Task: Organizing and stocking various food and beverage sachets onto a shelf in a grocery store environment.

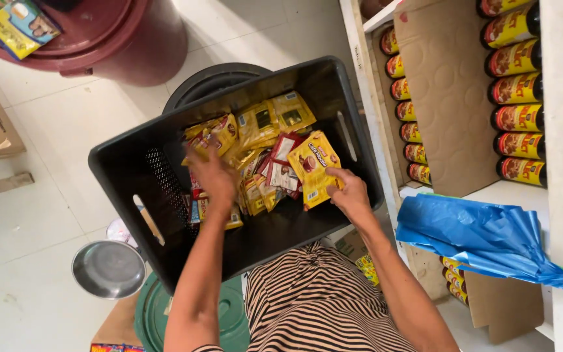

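Left hand: we see our left hand [213, 176] palm down in the pile of sachets [262, 156], fingers curled onto a yellow one at the left of the heap.
Right hand: our right hand [348, 192] pinches the lower right corner of a yellow sachet [314, 166] between thumb and fingers, lifting it tilted just above the pile.
Sachets: we count mostly yellow packets, a few red and white ones mixed in, lying loose and overlapping at the far side of the crate floor.
Crate: the black plastic crate [125, 163] holds them all; it has slotted handles and a perforated left wall, and it sits in front of our striped clothing [314, 306].
Below the crate: a green round lid [151, 319] and a steel bowl [107, 268] on the floor at the left.
Right side: a white shelf [516, 192] carries rows of dark jars [519, 117] beside cardboard [444, 98], with a blue plastic bag [483, 238] lying on its edge.
Far left: a maroon bin [131, 39] stands on the tiled floor [34, 215].
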